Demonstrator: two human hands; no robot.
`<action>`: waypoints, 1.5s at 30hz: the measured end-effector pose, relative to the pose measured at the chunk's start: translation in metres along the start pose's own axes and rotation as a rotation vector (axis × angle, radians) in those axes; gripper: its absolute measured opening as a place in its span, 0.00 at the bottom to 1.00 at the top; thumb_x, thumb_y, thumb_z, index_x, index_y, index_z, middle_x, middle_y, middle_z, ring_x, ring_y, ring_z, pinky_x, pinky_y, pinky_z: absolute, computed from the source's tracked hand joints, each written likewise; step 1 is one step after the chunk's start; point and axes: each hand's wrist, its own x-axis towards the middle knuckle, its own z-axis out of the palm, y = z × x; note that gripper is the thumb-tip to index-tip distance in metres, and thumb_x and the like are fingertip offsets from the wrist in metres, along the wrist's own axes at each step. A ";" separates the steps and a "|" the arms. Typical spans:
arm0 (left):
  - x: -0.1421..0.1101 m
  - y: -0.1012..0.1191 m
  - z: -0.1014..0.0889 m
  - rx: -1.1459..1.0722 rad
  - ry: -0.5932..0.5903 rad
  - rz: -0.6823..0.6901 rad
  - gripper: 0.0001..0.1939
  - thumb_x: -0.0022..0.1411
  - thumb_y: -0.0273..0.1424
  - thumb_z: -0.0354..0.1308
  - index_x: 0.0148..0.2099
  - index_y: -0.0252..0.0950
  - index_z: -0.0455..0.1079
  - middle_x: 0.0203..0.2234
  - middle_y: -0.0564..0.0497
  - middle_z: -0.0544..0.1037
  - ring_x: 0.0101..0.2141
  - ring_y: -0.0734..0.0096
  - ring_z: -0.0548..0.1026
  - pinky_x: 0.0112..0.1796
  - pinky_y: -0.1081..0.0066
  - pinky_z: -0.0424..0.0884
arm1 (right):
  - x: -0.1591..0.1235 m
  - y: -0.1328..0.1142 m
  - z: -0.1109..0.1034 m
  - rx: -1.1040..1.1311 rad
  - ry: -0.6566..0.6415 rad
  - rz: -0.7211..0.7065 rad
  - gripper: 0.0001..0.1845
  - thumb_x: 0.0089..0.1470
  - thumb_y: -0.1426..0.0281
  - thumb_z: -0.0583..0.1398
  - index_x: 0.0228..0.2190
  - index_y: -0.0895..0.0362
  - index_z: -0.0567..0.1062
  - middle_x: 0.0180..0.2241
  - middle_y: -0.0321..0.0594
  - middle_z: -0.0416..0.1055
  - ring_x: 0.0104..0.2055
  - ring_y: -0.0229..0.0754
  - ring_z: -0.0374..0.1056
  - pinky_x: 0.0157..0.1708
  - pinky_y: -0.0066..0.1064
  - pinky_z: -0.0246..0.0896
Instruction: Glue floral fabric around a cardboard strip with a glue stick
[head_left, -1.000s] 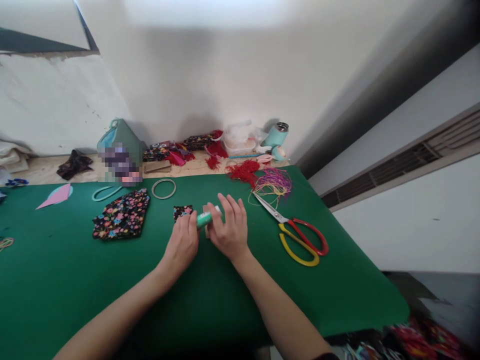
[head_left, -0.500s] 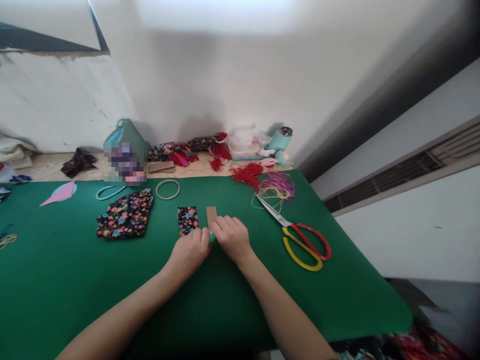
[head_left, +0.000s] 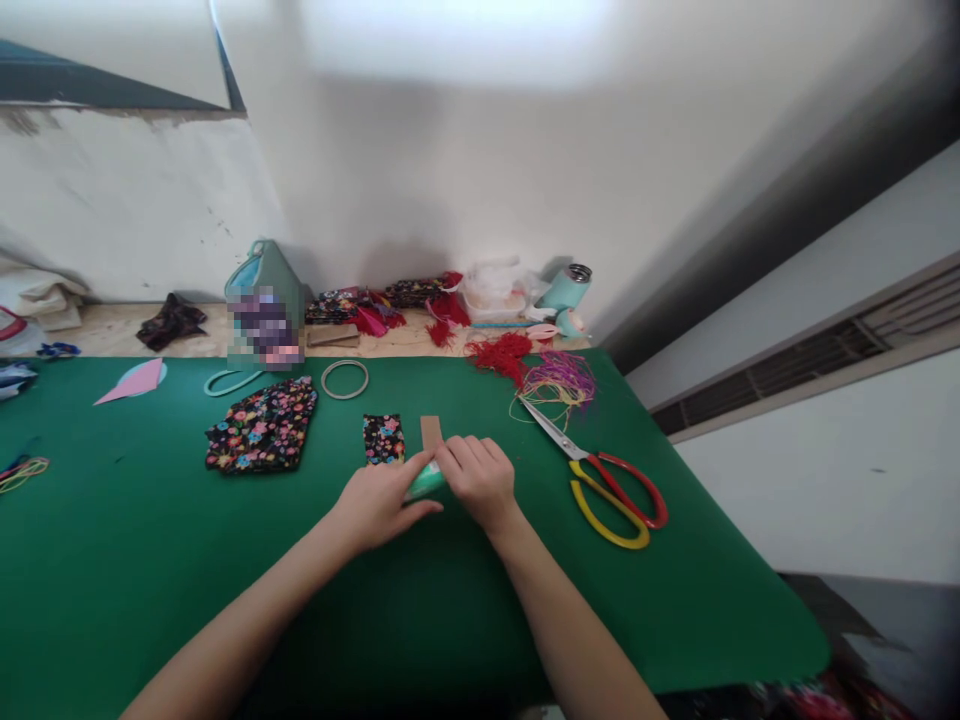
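Note:
My left hand (head_left: 379, 500) is around the left end of a small shiny green object (head_left: 425, 482), its thumb apart from the fingers below it. My right hand (head_left: 480, 482) has its fingers curled at the object's right end. What kind of thing it is cannot be made out. Just beyond my fingers lies a narrow brown strip (head_left: 431, 431), its near end hidden by my hands. A small black floral cloth piece (head_left: 383, 438) lies beyond my left hand, its lower edge partly covered.
Large scissors (head_left: 592, 470) with red and yellow handles lie to the right. A folded floral cloth (head_left: 262, 428) and a ring (head_left: 345, 380) are on the left. Red threads (head_left: 501, 355), purple threads (head_left: 562, 378) and a bottle (head_left: 568, 288) stand toward the wall on the green tabletop (head_left: 697, 610) and ledge.
My left hand has loosened, its thumb now spread away from the fingers, and more of the green object shows between my hands. The view has shifted slightly.

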 end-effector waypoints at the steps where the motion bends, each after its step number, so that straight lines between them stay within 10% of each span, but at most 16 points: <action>1: -0.001 -0.005 -0.002 -0.048 0.023 0.049 0.28 0.60 0.34 0.52 0.61 0.38 0.53 0.43 0.43 0.74 0.41 0.58 0.74 0.42 0.62 0.71 | -0.001 0.003 0.001 -0.009 0.003 0.032 0.12 0.57 0.74 0.56 0.22 0.55 0.68 0.19 0.34 0.66 0.24 0.37 0.56 0.27 0.33 0.43; 6: 0.006 -0.048 -0.002 -0.177 0.271 0.121 0.27 0.57 0.20 0.43 0.60 0.32 0.55 0.50 0.40 0.64 0.52 0.64 0.64 0.54 0.62 0.61 | -0.014 0.020 0.011 0.034 -0.019 0.264 0.14 0.57 0.68 0.56 0.20 0.55 0.65 0.20 0.36 0.66 0.23 0.37 0.56 0.26 0.31 0.45; 12: 0.017 -0.102 0.008 -0.126 0.751 -0.198 0.17 0.56 0.28 0.54 0.48 0.32 0.68 0.38 0.45 0.67 0.40 0.62 0.69 0.44 0.63 0.69 | -0.020 0.024 0.009 0.475 0.033 0.719 0.11 0.50 0.66 0.60 0.22 0.55 0.64 0.21 0.33 0.62 0.24 0.36 0.58 0.25 0.27 0.50; 20: 0.020 -0.114 0.014 0.041 0.775 -0.243 0.18 0.56 0.23 0.50 0.49 0.30 0.69 0.39 0.42 0.69 0.42 0.58 0.68 0.46 0.60 0.66 | -0.012 0.014 0.009 1.434 0.086 1.186 0.12 0.51 0.60 0.59 0.35 0.53 0.66 0.26 0.32 0.61 0.25 0.36 0.58 0.24 0.28 0.55; 30: 0.016 -0.089 0.004 0.091 0.926 -0.212 0.39 0.55 0.33 0.57 0.64 0.28 0.45 0.56 0.32 0.57 0.56 0.45 0.55 0.54 0.47 0.53 | -0.010 0.006 0.008 1.596 -0.016 1.093 0.19 0.53 0.58 0.58 0.44 0.52 0.65 0.37 0.40 0.71 0.37 0.42 0.68 0.43 0.39 0.61; 35: 0.007 -0.029 0.012 -0.485 0.558 0.003 0.15 0.60 0.33 0.53 0.49 0.34 0.64 0.36 0.46 0.72 0.34 0.68 0.70 0.38 0.66 0.68 | -0.008 -0.006 0.004 1.759 -0.060 1.124 0.19 0.49 0.55 0.61 0.41 0.50 0.68 0.39 0.40 0.72 0.44 0.48 0.71 0.45 0.42 0.63; 38: 0.007 -0.004 0.028 -0.796 0.272 0.055 0.19 0.58 0.34 0.56 0.52 0.34 0.64 0.39 0.45 0.74 0.36 0.67 0.71 0.37 0.68 0.69 | -0.008 -0.011 0.002 1.803 -0.088 1.119 0.19 0.47 0.56 0.63 0.40 0.51 0.71 0.40 0.42 0.73 0.50 0.49 0.67 0.45 0.40 0.65; 45: 0.012 -0.010 0.040 -1.401 0.117 0.080 0.26 0.56 0.41 0.56 0.52 0.29 0.68 0.31 0.43 0.76 0.29 0.68 0.72 0.30 0.69 0.66 | -0.007 -0.011 -0.001 1.912 -0.192 1.202 0.19 0.43 0.60 0.66 0.39 0.51 0.75 0.39 0.41 0.75 0.39 0.46 0.71 0.31 0.34 0.69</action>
